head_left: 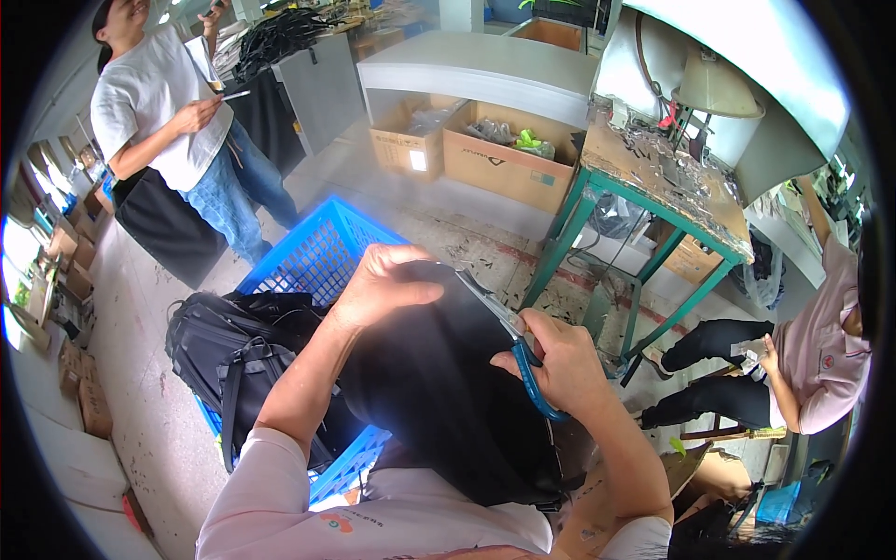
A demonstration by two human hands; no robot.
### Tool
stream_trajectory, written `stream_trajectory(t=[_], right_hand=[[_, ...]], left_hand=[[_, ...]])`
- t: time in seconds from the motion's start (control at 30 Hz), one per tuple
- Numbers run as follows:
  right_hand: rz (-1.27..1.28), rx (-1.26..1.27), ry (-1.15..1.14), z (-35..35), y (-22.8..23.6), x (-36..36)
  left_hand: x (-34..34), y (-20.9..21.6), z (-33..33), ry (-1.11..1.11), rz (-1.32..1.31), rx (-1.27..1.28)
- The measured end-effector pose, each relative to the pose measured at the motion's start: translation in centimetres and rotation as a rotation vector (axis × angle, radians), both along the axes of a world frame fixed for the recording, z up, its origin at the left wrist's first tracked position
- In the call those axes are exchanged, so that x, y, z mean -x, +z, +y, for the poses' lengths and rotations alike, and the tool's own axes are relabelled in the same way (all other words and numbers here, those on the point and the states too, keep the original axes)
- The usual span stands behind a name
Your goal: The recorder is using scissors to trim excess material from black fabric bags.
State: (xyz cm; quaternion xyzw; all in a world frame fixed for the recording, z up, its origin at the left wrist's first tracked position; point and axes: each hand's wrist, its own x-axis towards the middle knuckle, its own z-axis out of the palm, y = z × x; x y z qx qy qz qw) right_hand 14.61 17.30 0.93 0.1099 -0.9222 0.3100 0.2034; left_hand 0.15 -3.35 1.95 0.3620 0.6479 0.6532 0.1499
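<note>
My left hand (385, 287) is closed on the upper edge of a black fabric bag (429, 373), thumb on the near side. The bag hangs down in front of my body, and its lower end rests close to my lap. In my right hand (565, 359) is a pair of scissors (530, 378) with blue handles. Their metal blades lie along the bag's upper right edge, pointing toward my left hand. Whether the blades are parted I cannot tell. To the left, black backpacks (247, 350) are piled in a blue plastic crate (303, 252).
A person in a white shirt (163, 103) stands beyond the crate. A seated person in pink (821, 336) is at the right. A green-framed worktable (653, 219) with scraps stands ahead right. Cardboard boxes (504, 168) sit under a grey bench (476, 65).
</note>
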Motion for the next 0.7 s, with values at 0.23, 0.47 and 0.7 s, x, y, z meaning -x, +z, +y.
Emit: stream_trajectory(t=[0.23, 0.47, 0.7], right_hand=[[0.035, 0.018, 0.017, 0.2, 0.7, 0.5], [-0.075, -0.057, 0.030, 1.1, 1.8, 0.0], [0.064, -0.091, 0.097, 1.9, 2.2, 1.1]], left_hand=[[-0.3, 0.2, 0.3, -0.011, 0.023, 0.032], [-0.3, 0.4, 0.6, -0.003, 0.088, 0.058], [-0.4, 0.3, 1.4, -0.070, 0.094, 0.055]])
